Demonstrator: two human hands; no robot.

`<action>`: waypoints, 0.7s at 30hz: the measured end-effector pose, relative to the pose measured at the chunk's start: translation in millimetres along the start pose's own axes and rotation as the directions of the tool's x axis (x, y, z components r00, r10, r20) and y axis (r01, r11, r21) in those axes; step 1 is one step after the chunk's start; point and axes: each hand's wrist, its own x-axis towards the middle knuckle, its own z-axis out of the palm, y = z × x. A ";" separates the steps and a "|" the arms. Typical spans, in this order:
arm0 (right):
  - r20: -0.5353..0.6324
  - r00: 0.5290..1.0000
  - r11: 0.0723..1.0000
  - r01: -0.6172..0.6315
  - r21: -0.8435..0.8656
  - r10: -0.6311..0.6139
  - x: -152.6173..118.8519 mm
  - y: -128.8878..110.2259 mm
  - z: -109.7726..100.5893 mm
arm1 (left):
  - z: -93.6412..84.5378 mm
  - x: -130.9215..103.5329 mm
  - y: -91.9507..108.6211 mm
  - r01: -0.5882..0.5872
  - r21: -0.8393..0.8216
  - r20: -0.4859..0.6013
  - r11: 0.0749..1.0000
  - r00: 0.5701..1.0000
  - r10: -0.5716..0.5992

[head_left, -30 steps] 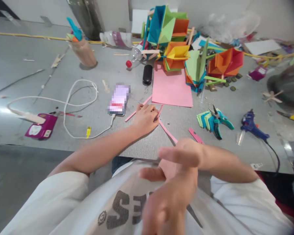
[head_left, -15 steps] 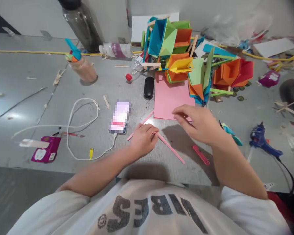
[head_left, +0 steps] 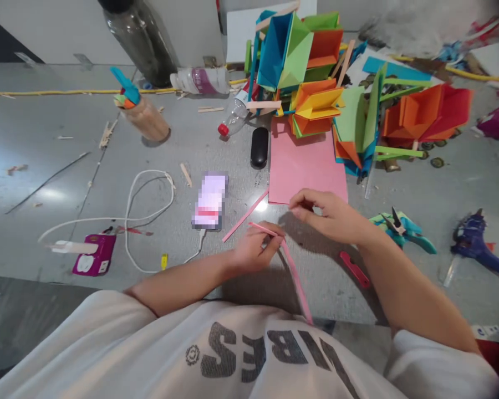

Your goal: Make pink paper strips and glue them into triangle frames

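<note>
Left hand (head_left: pixel 259 247), grip closed on one bent pink strip (head_left: pixel 294 270); right hand (head_left: pixel 330 219), at its two o'clock, curled beside pink paper (head_left: pixel 303 169), grip state cannot be told.

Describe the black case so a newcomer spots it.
On the grey table, find the square pink paper. The black case lies just left of its edge, nearer the person than the red-capped bottle. It's small, rounded and solid black; the nearby phone is lit and cabled.
</note>
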 end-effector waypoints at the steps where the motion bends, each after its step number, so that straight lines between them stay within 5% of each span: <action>1: -0.057 0.998 0.997 0.017 -0.070 -0.021 3.4 4.4 7.8 | 1.1 -0.4 -1.8 -0.062 0.013 0.039 0.998 0.997 0.061; 4: -0.027 0.986 0.948 0.148 -0.283 -0.162 21.5 9.9 35.1 | 2.9 -0.8 -9.5 -0.256 0.050 0.161 0.965 0.956 0.246; 7: 0.094 0.970 0.850 0.243 -0.468 -0.226 53.3 -0.4 61.8 | 4.4 -0.3 -17.3 -0.507 0.002 0.241 0.862 0.837 0.492; 10: 0.178 0.968 0.763 0.249 -0.596 -0.176 91.2 -19.5 83.6 | 5.1 0.4 -19.6 -0.631 -0.022 0.251 0.775 0.747 0.615; 15: 0.190 0.980 0.733 0.169 -0.659 -0.055 132.1 -38.9 102.6 | 4.7 0.6 -14.9 -0.607 0.056 0.297 0.793 0.768 0.567; 18: 0.184 0.982 0.732 0.153 -0.664 -0.039 136.3 -38.2 105.3 | 5.6 0.6 -12.5 -0.569 0.059 0.317 0.820 0.790 0.525; 21: 0.160 0.985 0.771 0.147 -0.620 -0.059 132.4 -34.1 104.9 | 6.6 1.4 -10.8 -0.601 0.002 0.223 0.799 0.779 0.586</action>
